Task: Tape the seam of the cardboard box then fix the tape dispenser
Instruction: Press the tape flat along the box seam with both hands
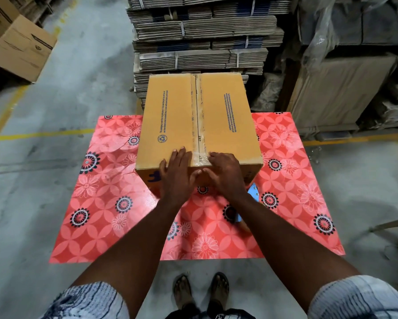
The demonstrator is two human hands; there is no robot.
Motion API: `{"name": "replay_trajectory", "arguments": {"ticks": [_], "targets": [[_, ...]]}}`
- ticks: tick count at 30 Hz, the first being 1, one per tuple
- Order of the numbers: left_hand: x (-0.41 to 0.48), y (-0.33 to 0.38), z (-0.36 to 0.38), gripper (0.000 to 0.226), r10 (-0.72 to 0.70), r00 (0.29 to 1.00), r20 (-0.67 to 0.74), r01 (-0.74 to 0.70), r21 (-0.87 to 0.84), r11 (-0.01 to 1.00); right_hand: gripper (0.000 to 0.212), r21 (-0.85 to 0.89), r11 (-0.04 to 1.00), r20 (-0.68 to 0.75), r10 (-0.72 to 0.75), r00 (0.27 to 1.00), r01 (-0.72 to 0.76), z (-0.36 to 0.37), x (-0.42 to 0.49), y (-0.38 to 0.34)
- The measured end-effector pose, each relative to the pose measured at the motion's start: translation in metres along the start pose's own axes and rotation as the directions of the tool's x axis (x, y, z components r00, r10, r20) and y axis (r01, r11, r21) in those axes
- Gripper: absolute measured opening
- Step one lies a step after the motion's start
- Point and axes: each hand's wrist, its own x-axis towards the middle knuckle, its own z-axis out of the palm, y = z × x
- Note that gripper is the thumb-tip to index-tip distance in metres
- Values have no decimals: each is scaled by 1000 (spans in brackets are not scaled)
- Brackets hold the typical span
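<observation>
A closed brown cardboard box [170, 118] stands on a table with a red flowered cloth [115, 215]. Clear tape [199, 116] runs along its centre seam from the far edge to the near edge. My left hand [177, 173] lies flat on the box's near top edge, left of the seam, fingers spread. My right hand [225, 173] presses flat on the tape end at the near edge, right of the seam. A blue tape dispenser [254, 192] lies on the cloth under my right forearm, mostly hidden.
A tall pile of bundled flat cardboard [200, 38] stands right behind the table. Wrapped pallets [343, 88] fill the right side. Open boxes [21, 47] sit at the far left on the concrete floor. My feet in sandals [200, 291] are below the table edge.
</observation>
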Motion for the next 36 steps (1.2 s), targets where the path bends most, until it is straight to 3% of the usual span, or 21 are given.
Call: {"name": "replay_trajectory", "arguments": {"ticks": [7,14,19,22,24,26,31,36], "targets": [[-2,-1,-4,67,-10,999,39,11,-21,1000,42,-9,999,51,34,998,-33,-3,-5,2],[4,1,-6,51,-30,999,-12,30,30,999,33,-178,973,72,159,985,-144,-5,5,-15],[5,-7,-11,50,48,999,-6,-47,47,998,21,-186,981,87,65,994,-48,-9,-1,-11],[2,-7,-7,48,175,985,-15,-175,11,985,33,-185,981,48,-46,998,54,-3,-6,-14],[0,-4,-1,52,315,949,12,-315,93,945,48,-230,958,126,-145,981,171,4,-6,-19],[-2,-2,1,56,359,932,47,-362,133,922,60,-302,934,248,-114,962,189,9,-6,-27],[-2,-8,-1,57,330,939,99,-343,158,926,67,-461,872,319,-8,948,162,14,-17,-29],[0,-20,-6,57,183,979,85,-194,148,970,71,-507,857,271,60,961,89,3,-23,-23]]}}
